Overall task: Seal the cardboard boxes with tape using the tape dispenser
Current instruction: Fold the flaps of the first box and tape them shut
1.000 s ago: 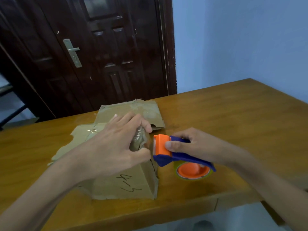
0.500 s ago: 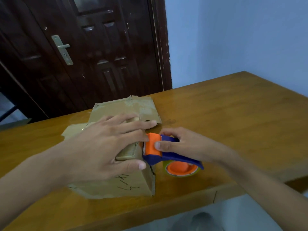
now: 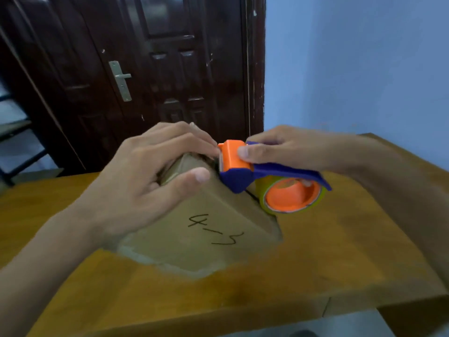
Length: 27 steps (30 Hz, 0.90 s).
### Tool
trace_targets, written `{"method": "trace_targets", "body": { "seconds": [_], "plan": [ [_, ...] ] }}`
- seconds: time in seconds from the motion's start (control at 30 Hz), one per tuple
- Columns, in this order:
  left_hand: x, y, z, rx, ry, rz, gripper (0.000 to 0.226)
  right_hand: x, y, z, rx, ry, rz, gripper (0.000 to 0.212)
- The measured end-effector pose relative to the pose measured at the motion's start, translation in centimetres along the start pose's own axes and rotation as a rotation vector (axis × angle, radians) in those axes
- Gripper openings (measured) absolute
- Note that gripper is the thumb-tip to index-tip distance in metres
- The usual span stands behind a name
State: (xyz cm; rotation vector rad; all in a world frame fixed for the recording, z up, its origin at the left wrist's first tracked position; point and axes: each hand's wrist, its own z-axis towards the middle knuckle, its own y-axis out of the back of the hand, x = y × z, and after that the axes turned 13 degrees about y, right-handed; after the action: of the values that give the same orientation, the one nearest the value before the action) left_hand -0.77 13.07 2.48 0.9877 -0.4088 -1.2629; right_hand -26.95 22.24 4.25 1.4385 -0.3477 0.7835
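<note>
A brown cardboard box (image 3: 199,234) marked "4-3" stands on the wooden table, tilted with one corner raised. My left hand (image 3: 145,181) lies over its top, fingers spread along the upper edge and thumb pressing the near face. My right hand (image 3: 286,152) grips the blue and orange tape dispenser (image 3: 245,171). Its orange head touches the box's top right corner, right next to my left fingertips. The tape roll (image 3: 291,195) with its orange core hangs below the handle. The box top is hidden under my left hand.
The wooden table (image 3: 328,251) runs to a front edge near the bottom of the view. Behind it stand a dark wooden door (image 3: 158,69) with a metal handle and a pale blue wall (image 3: 364,57). A dark shelf frame (image 3: 19,142) shows at far left.
The box has tipped up and now fills more of the view, and the camera has moved closer. My right hand brought the dispenser up against the box's top corner. My left hand stayed on the box.
</note>
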Motion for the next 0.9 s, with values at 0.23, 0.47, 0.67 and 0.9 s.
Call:
{"method": "trace_targets", "body": {
  "seconds": [0.23, 0.47, 0.67, 0.9],
  "plan": [
    [2.9, -4.6, -8.8, -0.376, 0.242, -0.330, 0.064, 7.6, -1.5, 6.3, 0.373, -0.053, -0.502, 0.082],
    [4.1, -10.5, -16.8, -0.409, 0.454, -0.526, 0.059, 6.9, -9.0, 9.6, 0.607, -0.031, -0.640, 0.072],
    [5.2, -10.2, -15.5, -0.522, 0.375, -0.571, 0.061, 7.6, -8.5, 10.7, 0.577, -0.048, -0.676, 0.074],
    [6.6, -11.1, -12.9, -0.552, 0.359, -0.639, 0.063, 6.8, -7.4, 12.2, 0.580, -0.082, -0.707, 0.075]
  ]
}}
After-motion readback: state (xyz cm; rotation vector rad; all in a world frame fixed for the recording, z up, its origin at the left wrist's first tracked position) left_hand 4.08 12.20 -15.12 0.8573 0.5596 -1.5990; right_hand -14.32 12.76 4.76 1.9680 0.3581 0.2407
